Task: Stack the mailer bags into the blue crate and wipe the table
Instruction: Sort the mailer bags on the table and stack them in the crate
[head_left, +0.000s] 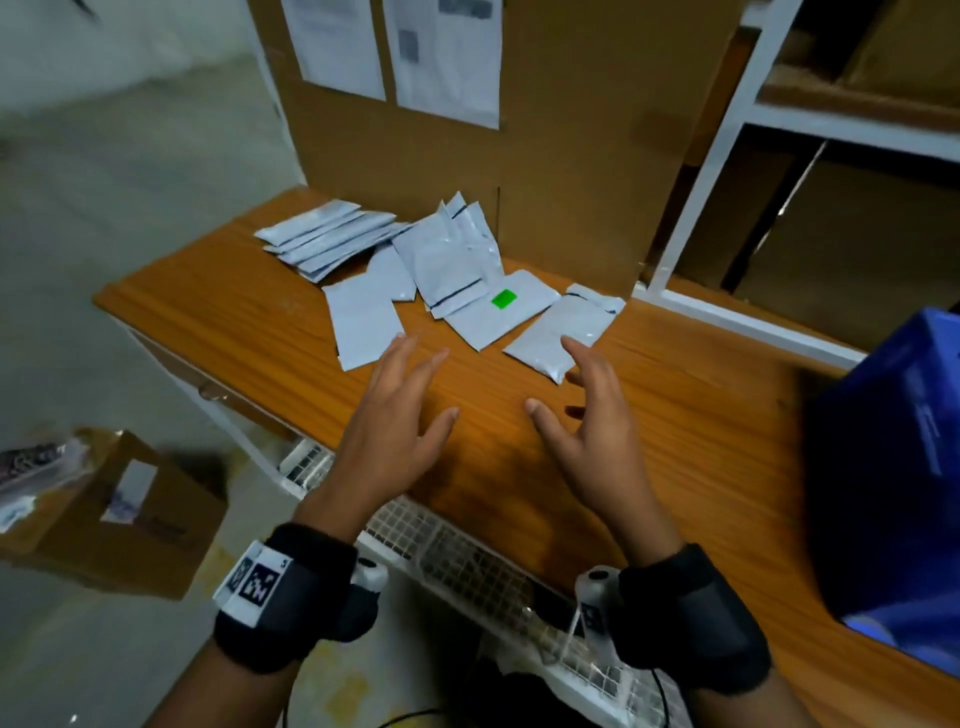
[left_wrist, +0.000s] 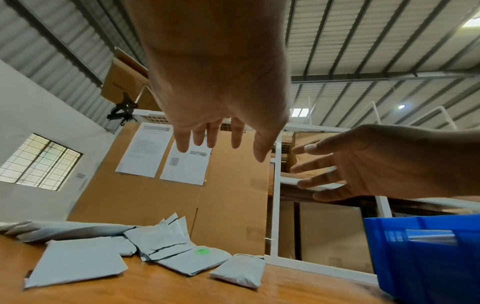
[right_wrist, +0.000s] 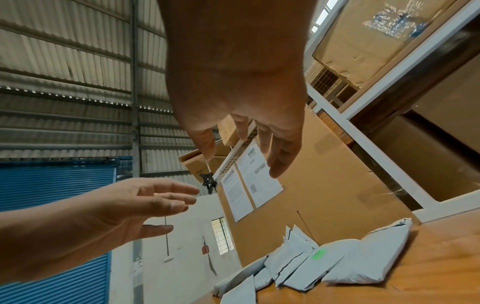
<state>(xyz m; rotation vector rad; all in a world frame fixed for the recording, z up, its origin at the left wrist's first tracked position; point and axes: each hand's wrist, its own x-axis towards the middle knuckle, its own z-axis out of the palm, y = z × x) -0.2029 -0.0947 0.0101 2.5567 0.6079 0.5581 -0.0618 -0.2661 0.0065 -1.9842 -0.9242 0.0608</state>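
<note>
Behind right hand (right_wrist: 233, 86), blue shutter (right_wrist: 54, 185); elsewhere unseen.

No legible txt anywhere

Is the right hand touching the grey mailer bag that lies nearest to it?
Apart. In the right wrist view, the right hand hangs open well above the nearest mailer bag, with wall and cardboard visible between the fingertips and the bag.
</note>
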